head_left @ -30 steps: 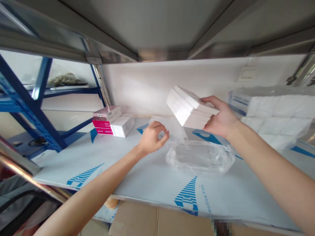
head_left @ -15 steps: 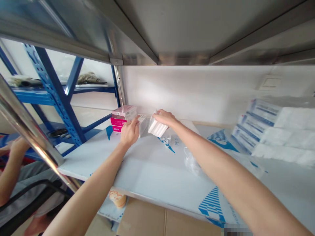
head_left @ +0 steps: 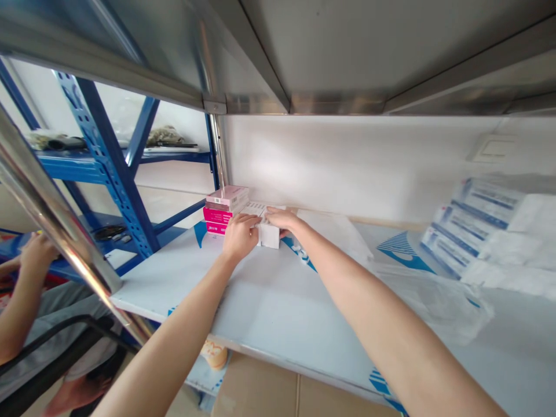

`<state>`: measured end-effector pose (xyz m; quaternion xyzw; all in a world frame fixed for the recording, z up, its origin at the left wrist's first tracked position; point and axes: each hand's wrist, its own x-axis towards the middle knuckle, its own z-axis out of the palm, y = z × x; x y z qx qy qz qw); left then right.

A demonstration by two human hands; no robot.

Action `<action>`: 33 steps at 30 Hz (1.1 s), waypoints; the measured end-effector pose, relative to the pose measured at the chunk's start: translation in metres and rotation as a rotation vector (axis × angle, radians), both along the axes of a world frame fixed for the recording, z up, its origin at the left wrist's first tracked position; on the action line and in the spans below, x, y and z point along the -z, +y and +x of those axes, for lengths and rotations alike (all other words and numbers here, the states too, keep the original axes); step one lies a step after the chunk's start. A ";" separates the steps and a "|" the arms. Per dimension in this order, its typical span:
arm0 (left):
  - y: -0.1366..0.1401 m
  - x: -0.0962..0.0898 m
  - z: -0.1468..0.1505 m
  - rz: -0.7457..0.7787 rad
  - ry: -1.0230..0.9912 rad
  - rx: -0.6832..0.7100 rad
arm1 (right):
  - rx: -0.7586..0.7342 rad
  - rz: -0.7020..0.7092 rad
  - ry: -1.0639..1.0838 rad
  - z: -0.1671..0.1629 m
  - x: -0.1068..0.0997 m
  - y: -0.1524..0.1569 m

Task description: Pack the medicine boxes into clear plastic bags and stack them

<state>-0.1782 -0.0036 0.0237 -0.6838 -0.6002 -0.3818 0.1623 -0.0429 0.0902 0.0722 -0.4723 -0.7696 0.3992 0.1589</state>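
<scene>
My right hand (head_left: 281, 219) is closed on a block of small white boxes (head_left: 270, 236) standing on the shelf, fingers over the top and thumb low on the right side. Pressed against the left part of the same block, my left hand (head_left: 241, 234) has its fingers bent together over the edge. Left of them is a stack of pink and magenta boxes (head_left: 216, 217), with a paler pink box (head_left: 226, 196) on top. My fingers hide part of the white boxes, so where one ends and another begins is unclear.
The shelf (head_left: 269, 307) has pale film with blue print. Crumpled clear plastic (head_left: 443, 304) and stacked blue-white packs (head_left: 473, 229) lie to the right. A metal shelf (head_left: 347, 52) hangs overhead. Left stand a metal post (head_left: 65, 226) and a blue rack (head_left: 98, 156); another person's hand (head_left: 38, 250) is beyond.
My right hand has brought the white boxes left and down, from tilted in the air to upright on the shelf against the others. My left hand's fingers have bent. The view has shifted slightly.
</scene>
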 end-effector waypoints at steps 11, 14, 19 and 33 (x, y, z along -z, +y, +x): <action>-0.004 -0.005 -0.003 -0.006 0.122 0.085 | -0.087 -0.120 0.184 0.026 -0.005 -0.014; -0.003 -0.004 -0.002 -0.006 0.112 0.079 | -0.095 -0.139 0.196 0.027 -0.007 -0.019; 0.000 -0.003 -0.002 0.002 0.084 0.079 | -0.195 -0.139 0.164 0.067 -0.045 -0.030; -0.042 -0.058 0.157 -0.536 0.342 0.811 | -0.290 0.354 -0.221 0.322 -0.033 -0.074</action>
